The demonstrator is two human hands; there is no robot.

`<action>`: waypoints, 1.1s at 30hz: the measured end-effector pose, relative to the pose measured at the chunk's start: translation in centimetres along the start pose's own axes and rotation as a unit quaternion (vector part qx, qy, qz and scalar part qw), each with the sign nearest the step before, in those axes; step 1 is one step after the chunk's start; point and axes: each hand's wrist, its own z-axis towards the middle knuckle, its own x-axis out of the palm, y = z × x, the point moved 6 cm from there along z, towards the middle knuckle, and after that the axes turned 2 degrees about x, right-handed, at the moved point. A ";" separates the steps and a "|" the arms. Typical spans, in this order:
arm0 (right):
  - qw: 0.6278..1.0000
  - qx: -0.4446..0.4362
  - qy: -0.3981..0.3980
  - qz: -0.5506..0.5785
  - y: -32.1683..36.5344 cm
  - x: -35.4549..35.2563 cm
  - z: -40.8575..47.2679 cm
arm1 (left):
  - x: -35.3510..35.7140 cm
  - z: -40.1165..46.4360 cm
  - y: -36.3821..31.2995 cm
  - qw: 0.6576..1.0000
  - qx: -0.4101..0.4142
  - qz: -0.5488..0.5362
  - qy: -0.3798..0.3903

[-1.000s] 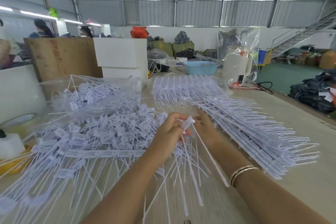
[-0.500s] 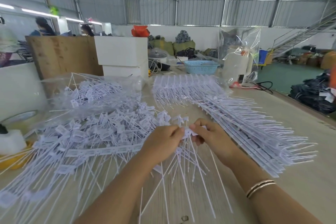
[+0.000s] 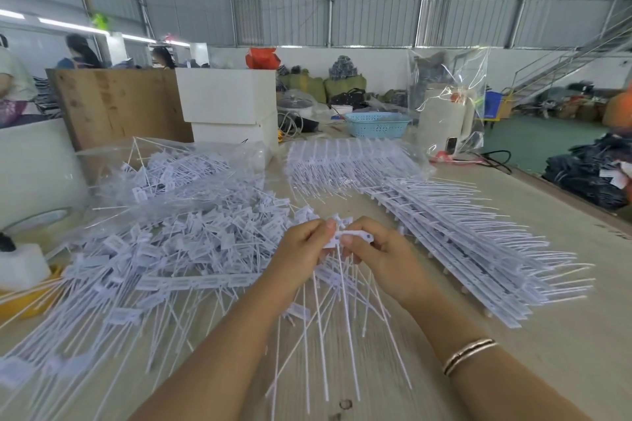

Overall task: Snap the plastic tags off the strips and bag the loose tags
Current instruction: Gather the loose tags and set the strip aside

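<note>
A: A big metal-walled shed, and a pale wooden worktop buried in white plastic. Where does the work stand?

B: Mid-strip. The left hand and right hand meet at the near centre, each grip pinching one strip between thumb and fingertips, the thin tails hanging down toward the person.

A: And the rest of the stock?

B: A stack of untouched strips runs along the right, well apart from the heap of loose tags spread over the left. Behind that heap, far left, lies a clear bag already part filled.

A: How should the person snap this one cleanly?

B: Probably by keeping both pinches close to the joint, one thumb steadying the strip while the other bends the tag sharply to one side. A pinch set far out on the tail would likely only flex it.

A: Any risk?

B: The hanging tails could tangle with those lying beneath, so lifting the strip clear of the pile seems wise. Bagging looks far from finished.
</note>
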 end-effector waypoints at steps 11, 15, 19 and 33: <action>0.983 0.140 -0.113 -0.030 -4.8 -3.1 1.2 | -0.2 0.5 0.1 0.999 0.026 0.022 0.016; 0.970 0.162 -0.127 -0.130 -4.6 -2.8 1.2 | 0.1 0.0 -0.1 0.986 0.060 0.151 0.029; 0.984 0.120 -0.060 -0.119 -2.2 -1.3 0.2 | 0.8 -0.4 -0.8 0.968 0.112 0.220 0.038; 0.994 0.106 -0.022 0.016 -1.1 -0.3 -0.1 | 0.3 -0.4 -1.0 0.885 0.073 0.460 0.019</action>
